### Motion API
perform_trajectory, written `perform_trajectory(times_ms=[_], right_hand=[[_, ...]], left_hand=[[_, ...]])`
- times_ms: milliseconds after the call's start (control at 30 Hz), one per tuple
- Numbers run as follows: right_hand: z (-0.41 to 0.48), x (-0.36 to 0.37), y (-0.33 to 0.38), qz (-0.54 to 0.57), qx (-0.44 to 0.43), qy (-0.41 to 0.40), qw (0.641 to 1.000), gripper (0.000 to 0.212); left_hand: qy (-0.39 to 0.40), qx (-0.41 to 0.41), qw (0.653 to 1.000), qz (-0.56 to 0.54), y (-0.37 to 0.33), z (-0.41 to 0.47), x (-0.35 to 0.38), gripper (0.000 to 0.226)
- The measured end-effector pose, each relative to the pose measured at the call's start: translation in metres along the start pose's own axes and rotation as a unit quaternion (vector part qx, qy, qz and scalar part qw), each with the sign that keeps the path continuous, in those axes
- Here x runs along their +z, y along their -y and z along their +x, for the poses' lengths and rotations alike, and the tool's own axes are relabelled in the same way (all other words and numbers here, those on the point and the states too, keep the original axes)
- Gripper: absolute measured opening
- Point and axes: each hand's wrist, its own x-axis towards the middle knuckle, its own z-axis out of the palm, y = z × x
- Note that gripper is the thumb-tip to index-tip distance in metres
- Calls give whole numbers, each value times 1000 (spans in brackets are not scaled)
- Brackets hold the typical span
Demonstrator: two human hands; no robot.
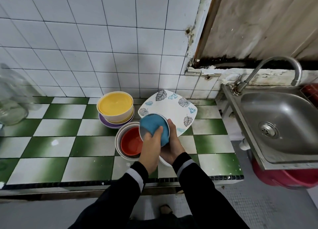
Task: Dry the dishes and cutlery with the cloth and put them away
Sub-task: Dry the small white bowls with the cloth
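A green-and-white chequered counter [51, 148] runs below a white tiled wall. Nearest, just right of the red bowl [131, 141], both hands work on a grey bowl [143, 132] held tilted above the counter. The right hand [172, 146] cups it from outside, thumb hooked over the rim. The left hand [151, 142] grips a bunched blue cloth [153, 125] and presses it into the hollow.

The red bowl sits nested in white bowls [118, 137]. Beyond it a yellow bowl [114, 105] tops a stack, and right of that lies a leaf-patterned plate [170, 108].

The grey bowl is probably still wet and only one hand bears it. A hard push from the cloth could slip it onto the red bowl or the plate and chip them.

The right fingers are hidden behind the grey bowl. A white dish [165, 161] right of the red bowl is mostly covered by the wrist. No cutlery shows, nor any place to put dishes away.
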Motion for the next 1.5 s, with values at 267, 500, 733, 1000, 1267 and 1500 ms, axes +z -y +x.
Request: perform_trajectory(times_ms=[267, 500, 733, 1000, 1267, 1500], right_hand=[[7, -9, 16, -69, 24, -9, 997, 84], [4, -8, 19, -59, 25, -1, 998, 76], [4, -11, 6, -49, -12, -8, 999, 63], [-4, -18, 0, 41, -28, 9, 999, 80], [-3, -18, -14, 69, -16, -16, 997, 72], [-7, -11, -21, 22, -1, 16, 1000, 50]], left_hand=[[217, 338, 538, 742, 9, 40, -74, 45], [182, 337, 546, 745, 17, 34, -67, 49], [74, 106, 903, 409, 9, 2, -19, 15], [-28, -19, 989, -146, -5, -2, -7, 20], [-128, 269, 940, 164, 9, 0, -39, 28], [94, 421, 713, 553, 19, 34, -76, 43]])
